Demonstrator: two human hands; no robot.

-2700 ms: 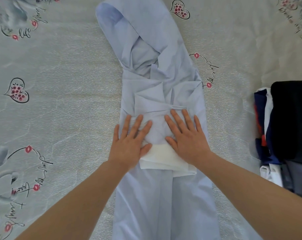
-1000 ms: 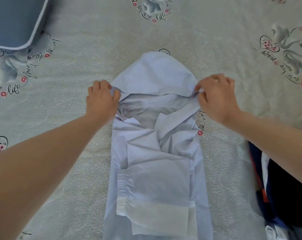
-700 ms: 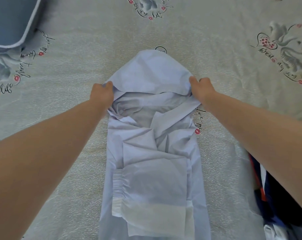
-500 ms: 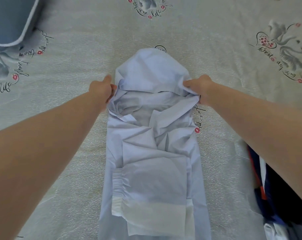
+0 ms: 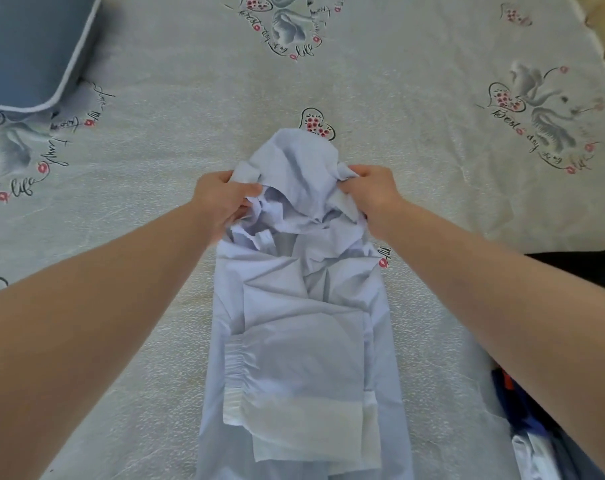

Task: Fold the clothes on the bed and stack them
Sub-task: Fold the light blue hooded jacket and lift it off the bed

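Both hands, left hand (image 5: pixel 221 199) and right hand (image 5: pixel 370 194), pinch the hood edges of the thin pale-blue hooded cotton jacket (image 5: pixel 301 323) lying between and below them; it looks light, limp, wrinkle-prone, best held by those edges.

A pale blue hooded garment (image 5: pixel 301 327) lies lengthwise on the bed, its sleeves folded over the body with white cuffs near the lower end. Its hood (image 5: pixel 295 168) is bunched and raised at the far end. Folded dark clothes (image 5: pixel 536 427) are stacked just beside its right edge.
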